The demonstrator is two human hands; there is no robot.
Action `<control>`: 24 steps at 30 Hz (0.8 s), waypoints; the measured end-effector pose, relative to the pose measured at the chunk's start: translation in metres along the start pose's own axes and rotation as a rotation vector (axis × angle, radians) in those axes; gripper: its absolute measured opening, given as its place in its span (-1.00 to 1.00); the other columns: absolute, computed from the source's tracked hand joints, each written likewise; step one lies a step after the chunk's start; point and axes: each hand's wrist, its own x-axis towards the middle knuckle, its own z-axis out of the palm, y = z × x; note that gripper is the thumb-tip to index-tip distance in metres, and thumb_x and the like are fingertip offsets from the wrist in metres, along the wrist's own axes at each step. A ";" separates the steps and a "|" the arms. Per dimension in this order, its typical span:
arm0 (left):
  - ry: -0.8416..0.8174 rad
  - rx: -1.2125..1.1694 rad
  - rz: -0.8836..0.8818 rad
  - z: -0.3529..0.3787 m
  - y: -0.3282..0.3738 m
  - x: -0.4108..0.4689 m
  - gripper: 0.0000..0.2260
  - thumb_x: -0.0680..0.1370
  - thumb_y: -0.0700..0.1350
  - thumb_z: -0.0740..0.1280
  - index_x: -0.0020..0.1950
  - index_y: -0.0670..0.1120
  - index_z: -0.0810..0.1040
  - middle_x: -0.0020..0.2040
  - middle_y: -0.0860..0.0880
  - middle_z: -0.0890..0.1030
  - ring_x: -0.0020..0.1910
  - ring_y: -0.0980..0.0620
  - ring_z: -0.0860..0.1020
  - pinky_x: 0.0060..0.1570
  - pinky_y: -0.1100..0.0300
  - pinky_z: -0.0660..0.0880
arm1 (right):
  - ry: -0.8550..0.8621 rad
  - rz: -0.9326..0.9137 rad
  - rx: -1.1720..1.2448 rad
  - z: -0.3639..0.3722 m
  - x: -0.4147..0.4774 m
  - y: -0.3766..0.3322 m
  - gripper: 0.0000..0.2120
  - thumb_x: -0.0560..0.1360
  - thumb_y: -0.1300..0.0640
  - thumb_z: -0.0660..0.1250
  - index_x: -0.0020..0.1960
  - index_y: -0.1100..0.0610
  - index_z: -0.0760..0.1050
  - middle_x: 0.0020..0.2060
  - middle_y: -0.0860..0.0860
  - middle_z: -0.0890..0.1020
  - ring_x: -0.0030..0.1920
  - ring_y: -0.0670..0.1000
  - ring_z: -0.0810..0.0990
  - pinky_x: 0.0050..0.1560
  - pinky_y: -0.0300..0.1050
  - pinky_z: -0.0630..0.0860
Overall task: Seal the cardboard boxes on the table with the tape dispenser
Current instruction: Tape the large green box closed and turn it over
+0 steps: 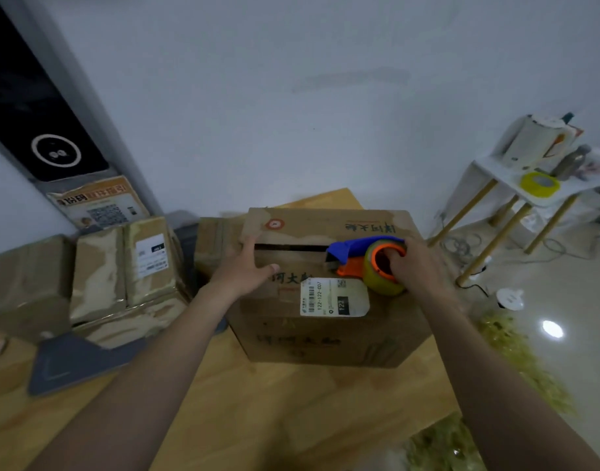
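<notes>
A large cardboard box [325, 338] stands on the wooden table [257, 402], its top flaps meeting at a dark open seam. A white shipping label [332, 297] is stuck on the near flap. My left hand [247, 266] lies flat on the top at the seam's left end, fingers spread. My right hand [417, 263] grips the blue and orange tape dispenser [363, 256] with its yellowish tape roll, fingers through the core. The dispenser rests on the box top at the right end of the seam, its blade pointing left.
Several smaller taped boxes [121, 266] sit in a cluster at the table's left, with a grey pad [77, 362] in front of them. To the right stands a white side table [536, 188] with a yellow tape roll and bottles. Yellow shreds [519, 362] and cables lie on the floor.
</notes>
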 end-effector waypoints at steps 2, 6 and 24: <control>0.004 -0.020 -0.008 0.012 -0.005 -0.004 -0.25 0.57 0.24 0.35 0.61 0.26 -0.04 0.64 -0.10 0.02 0.52 -0.25 0.29 0.38 -0.14 0.41 | 0.001 -0.036 -0.027 0.006 0.006 0.005 -0.86 0.62 0.01 0.26 0.02 0.09 0.48 -0.04 0.04 0.56 -0.16 0.05 0.54 -0.17 -0.03 0.47; 0.123 0.003 -0.054 0.033 -0.006 -0.008 -0.25 0.53 0.33 0.34 0.59 0.28 0.01 0.63 -0.06 -0.02 0.45 -0.27 0.37 0.31 -0.08 0.45 | -0.028 -0.123 0.022 0.012 0.011 0.016 -0.85 0.61 -0.02 0.22 0.01 0.05 0.45 0.11 0.05 0.53 -0.02 0.14 0.56 0.05 0.21 0.56; 0.259 -0.066 -0.375 0.060 -0.056 -0.181 -0.27 0.48 0.34 0.39 0.55 0.28 0.13 0.55 -0.09 0.11 0.17 -0.18 0.58 -0.08 0.09 0.48 | -0.224 -0.322 0.033 0.015 -0.110 0.008 -0.75 0.58 -0.11 0.28 0.19 -0.02 0.49 0.30 0.09 0.53 0.25 0.26 0.51 0.29 0.21 0.44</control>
